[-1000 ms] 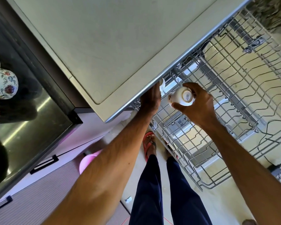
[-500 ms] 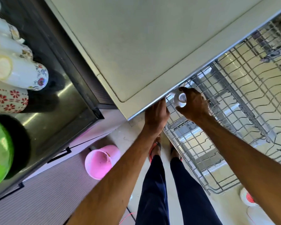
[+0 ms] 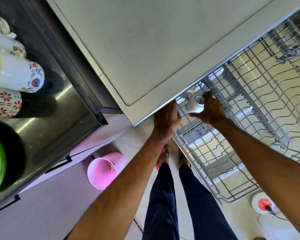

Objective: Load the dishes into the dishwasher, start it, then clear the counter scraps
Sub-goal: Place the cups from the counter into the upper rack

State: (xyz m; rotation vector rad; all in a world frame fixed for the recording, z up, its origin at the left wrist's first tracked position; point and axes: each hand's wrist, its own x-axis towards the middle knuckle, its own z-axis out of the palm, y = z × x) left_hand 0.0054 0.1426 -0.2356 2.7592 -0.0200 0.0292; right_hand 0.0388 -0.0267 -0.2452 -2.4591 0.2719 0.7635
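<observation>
Here, your right hand (image 3: 210, 110) had the white cup (image 3: 194, 104) in a wide grip, thumb beneath it and forefinger curled over the top, with the palm on the cup's right. The cup was upside down, its foot ring turned up toward you and its mouth facing the wire rack (image 3: 215, 153), so its axis ran roughly upright and tipped a little to the left. It was at the rack's left corner, just beside the edge of the pale worktop (image 3: 145, 49); whether it rested on the wires could not be told. Your left hand (image 3: 166, 118) lay just to the cup's left, its fingers hidden beneath that edge, so whether they held anything could not be told either. Judged from this, setting the cup down fell to the right hand: straight down, mouth first, with little room beside the overhang.
</observation>
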